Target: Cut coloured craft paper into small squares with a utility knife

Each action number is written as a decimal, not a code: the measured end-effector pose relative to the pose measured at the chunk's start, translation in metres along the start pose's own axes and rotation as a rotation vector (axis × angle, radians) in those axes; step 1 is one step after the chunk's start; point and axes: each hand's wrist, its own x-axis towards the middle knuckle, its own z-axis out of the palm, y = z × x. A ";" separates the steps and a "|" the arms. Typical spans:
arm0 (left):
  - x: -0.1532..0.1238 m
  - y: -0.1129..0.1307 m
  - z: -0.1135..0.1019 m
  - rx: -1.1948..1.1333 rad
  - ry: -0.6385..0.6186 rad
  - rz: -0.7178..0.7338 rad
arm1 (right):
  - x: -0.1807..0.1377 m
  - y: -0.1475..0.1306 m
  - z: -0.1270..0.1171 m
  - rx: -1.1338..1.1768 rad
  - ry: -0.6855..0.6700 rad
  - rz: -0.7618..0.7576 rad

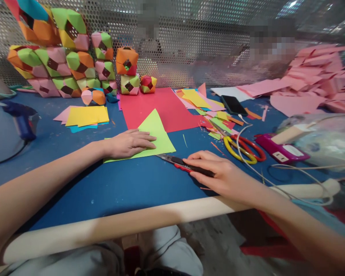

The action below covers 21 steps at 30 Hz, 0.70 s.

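A folded lime-green sheet of paper (158, 134) lies on the blue tabletop (117, 191), with one corner pointing away from me. My left hand (132, 143) rests flat on its left part, fingers stretched to the right. In my right hand (211, 170) is a black and red utility knife (186, 164), gripped by its handle. The metal blade points left and its tip is at the near edge of the green paper. Whether the tip is inside the fold, I cannot tell. Part of the paper is hidden under my left hand.
Behind the green paper lies a red sheet (149, 103). Folded-paper blocks (80, 63) are stacked at the back left, near yellow sheets (87, 115) and a glue gun (23, 120). Scissors (244, 149), a phone (232, 104), a power strip (281, 149) and pink paper (313, 80) occupy the right.
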 end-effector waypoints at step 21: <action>0.001 -0.001 0.002 0.027 -0.042 -0.017 | 0.008 -0.014 0.005 0.034 -0.044 0.021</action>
